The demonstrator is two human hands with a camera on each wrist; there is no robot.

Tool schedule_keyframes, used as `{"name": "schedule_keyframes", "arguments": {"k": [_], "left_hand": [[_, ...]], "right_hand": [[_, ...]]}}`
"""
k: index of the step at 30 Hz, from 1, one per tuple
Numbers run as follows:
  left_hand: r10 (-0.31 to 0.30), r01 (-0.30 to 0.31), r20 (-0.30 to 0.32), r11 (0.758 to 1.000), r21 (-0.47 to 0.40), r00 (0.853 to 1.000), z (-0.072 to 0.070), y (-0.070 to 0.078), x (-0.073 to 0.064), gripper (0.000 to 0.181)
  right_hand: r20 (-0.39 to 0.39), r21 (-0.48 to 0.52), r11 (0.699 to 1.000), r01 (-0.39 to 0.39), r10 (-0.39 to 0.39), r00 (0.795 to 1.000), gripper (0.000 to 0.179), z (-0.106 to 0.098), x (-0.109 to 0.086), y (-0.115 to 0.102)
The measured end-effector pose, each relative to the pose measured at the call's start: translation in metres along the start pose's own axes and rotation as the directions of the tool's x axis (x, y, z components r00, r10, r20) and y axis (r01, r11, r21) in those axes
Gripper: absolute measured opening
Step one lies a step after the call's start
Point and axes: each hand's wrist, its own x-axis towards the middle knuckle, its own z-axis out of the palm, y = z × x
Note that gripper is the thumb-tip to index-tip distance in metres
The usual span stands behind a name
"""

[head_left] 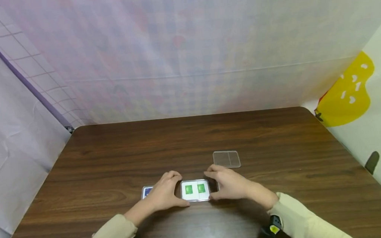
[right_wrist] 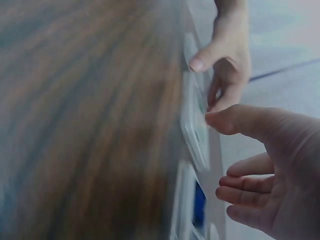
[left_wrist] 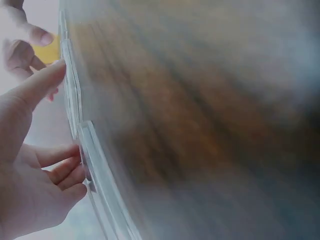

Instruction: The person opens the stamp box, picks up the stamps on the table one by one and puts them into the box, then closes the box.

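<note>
A flat, clear-edged case (head_left: pixel 195 190) with a white inside and two green squares lies on the table between the two hands. My left hand (head_left: pixel 164 192) is at its left side, thumb by the near left corner and fingers by the far left corner. On the opposite side, my right hand (head_left: pixel 230 183) has its thumb by the near right corner, fingers apart. Part of a second case (head_left: pixel 146 191) with blue in it shows from under the left hand. Beneath the right hand lies another case with blue (right_wrist: pixel 199 207), mostly hidden in the head view.
A clear, thin rectangular panel (head_left: pixel 226 159) with a dividing line lies beyond the right hand. The brown wood-grain table (head_left: pixel 112 147) meets a pale curtain (head_left: pixel 186 59) at its far edge. A yellow printed shape (head_left: pixel 350 95) is on the right wall covering.
</note>
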Motion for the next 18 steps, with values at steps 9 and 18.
{"name": "schedule_keyframes", "arguments": {"k": [9,18], "left_hand": [[0.068,-0.068,0.003,0.998,-0.010,0.998,0.006,0.030,0.027,0.081],[0.092,-0.095,0.073,0.995,0.040,0.993,0.020,0.063,0.047,0.079]], "right_hand": [[-0.090,0.094,0.995,-0.036,0.044,0.995,0.058,-0.021,-0.019,0.038],[-0.179,0.139,0.987,-0.078,0.102,0.978,0.058,-0.030,-0.022,0.078]]}}
